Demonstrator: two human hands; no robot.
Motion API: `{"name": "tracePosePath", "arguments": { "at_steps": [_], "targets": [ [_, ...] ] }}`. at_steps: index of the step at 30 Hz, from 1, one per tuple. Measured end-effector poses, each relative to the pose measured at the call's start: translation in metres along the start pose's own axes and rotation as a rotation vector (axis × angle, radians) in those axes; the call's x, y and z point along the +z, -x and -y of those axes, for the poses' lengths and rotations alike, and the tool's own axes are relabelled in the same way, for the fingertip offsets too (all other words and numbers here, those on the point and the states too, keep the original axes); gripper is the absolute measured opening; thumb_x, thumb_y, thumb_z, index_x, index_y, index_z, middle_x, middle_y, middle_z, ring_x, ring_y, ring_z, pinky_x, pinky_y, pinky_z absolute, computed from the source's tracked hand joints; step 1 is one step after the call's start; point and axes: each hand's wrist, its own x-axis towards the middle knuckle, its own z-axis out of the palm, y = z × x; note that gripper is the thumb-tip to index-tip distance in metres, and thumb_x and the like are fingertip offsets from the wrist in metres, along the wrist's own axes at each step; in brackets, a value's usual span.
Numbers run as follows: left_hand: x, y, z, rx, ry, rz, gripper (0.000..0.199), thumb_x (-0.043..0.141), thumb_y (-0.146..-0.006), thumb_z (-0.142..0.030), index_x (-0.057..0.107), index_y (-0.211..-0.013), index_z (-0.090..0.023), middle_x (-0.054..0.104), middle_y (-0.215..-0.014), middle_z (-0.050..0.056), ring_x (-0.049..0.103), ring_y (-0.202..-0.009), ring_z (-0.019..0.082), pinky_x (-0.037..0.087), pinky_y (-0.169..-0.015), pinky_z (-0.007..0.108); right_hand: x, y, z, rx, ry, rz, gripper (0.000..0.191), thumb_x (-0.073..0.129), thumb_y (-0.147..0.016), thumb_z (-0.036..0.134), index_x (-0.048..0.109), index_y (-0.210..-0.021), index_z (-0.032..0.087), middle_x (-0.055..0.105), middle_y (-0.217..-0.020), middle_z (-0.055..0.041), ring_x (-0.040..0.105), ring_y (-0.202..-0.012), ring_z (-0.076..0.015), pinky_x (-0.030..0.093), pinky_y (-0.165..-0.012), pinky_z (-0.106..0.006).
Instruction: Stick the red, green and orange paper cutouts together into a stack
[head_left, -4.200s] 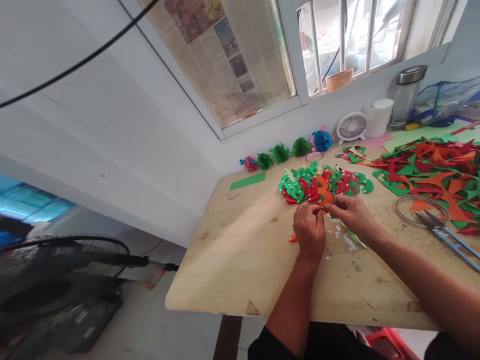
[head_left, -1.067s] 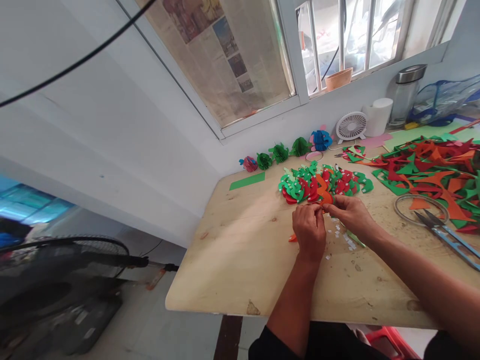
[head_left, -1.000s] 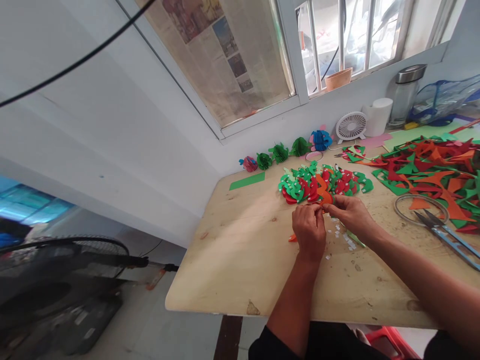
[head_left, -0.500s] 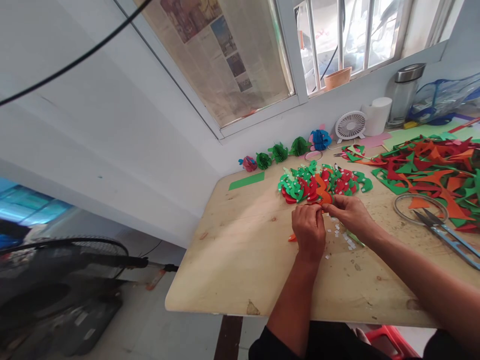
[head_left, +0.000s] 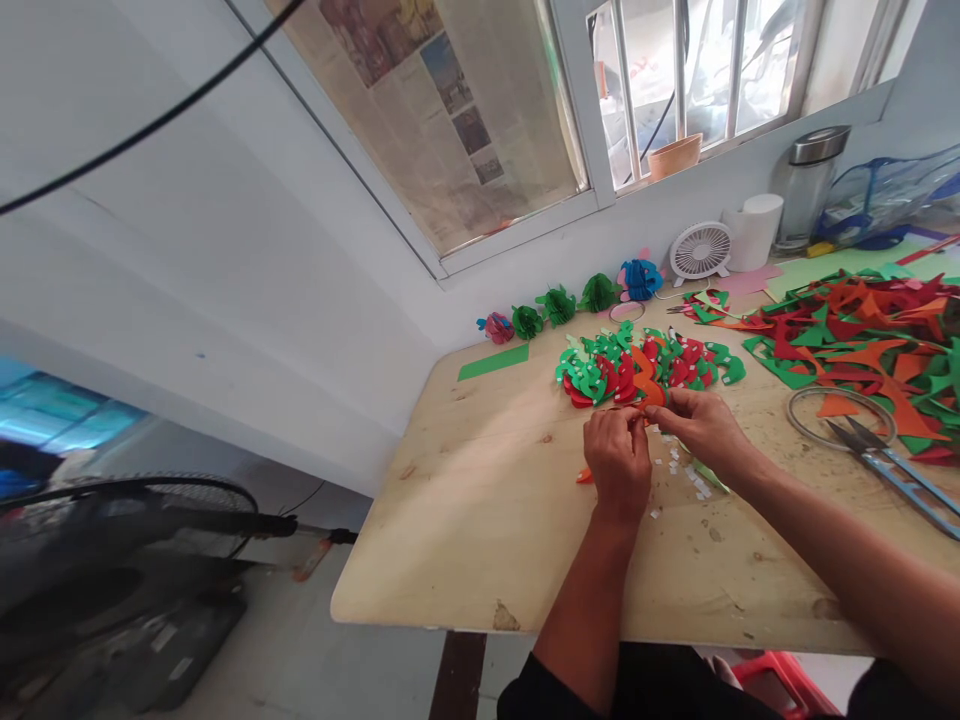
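My left hand (head_left: 618, 458) is closed, its fingers bent around something small, mostly hidden beneath them. Beside it my right hand (head_left: 701, 425) pinches at the same spot, the fingertips of both hands nearly touching. Orange paper (head_left: 651, 390) shows just beyond the fingertips, and another orange bit (head_left: 585, 476) pokes out left of my left hand. Behind the hands lies a pile of green and red paper cutouts (head_left: 615, 365) with small white squares on them. Loose white squares (head_left: 700, 486) are scattered under my right wrist.
Scissors (head_left: 892, 470) lie at the right by a metal ring (head_left: 795, 412) and a heap of paper scraps (head_left: 885, 350). Along the wall stand folded paper figures (head_left: 558, 305), a small fan (head_left: 700, 251) and a glass bottle (head_left: 808, 195). A green strip (head_left: 493, 362) lies at the back left.
My right hand has shifted very slightly at the fingertips. My left hand looks the same.
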Motion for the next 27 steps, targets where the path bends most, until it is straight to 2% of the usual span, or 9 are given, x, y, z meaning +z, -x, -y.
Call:
{"name": "tracePosePath", "arguments": {
  "at_steps": [6,21,27],
  "targets": [
    [0.001,0.0,0.001,0.011,-0.01,0.009,0.009,0.05,-0.083,-0.016,0.059,-0.08,-0.017,0.064,-0.076,0.004,0.056,-0.076,0.016,0.04,-0.071,0.029,0.0,-0.001,-0.004,0.015,0.0,0.037,0.032,0.056,-0.072,0.044,0.042,-0.056,0.02,0.036,-0.052,0.0046,0.033,-0.05,-0.0096,0.027,-0.046,-0.024],
    [-0.001,0.0,0.002,0.04,-0.023,0.049,0.01,0.049,-0.082,-0.014,0.057,-0.077,-0.017,0.063,-0.074,0.003,0.055,-0.075,0.016,0.04,-0.07,0.029,0.001,-0.001,-0.01,0.051,0.021,0.054,0.034,0.057,-0.072,0.042,0.038,-0.054,0.02,0.031,-0.051,0.0062,0.027,-0.049,-0.0085,0.021,-0.044,-0.024],
    [0.0,0.001,0.001,0.028,-0.042,0.07,0.011,0.048,-0.082,-0.014,0.057,-0.077,-0.017,0.062,-0.074,0.004,0.054,-0.075,0.017,0.039,-0.07,0.029,-0.001,-0.001,0.0,0.074,-0.077,0.006,0.029,0.06,-0.069,0.043,0.05,-0.056,0.019,0.044,-0.051,0.003,0.038,-0.049,-0.0107,0.028,-0.045,-0.025]
  ]
}}
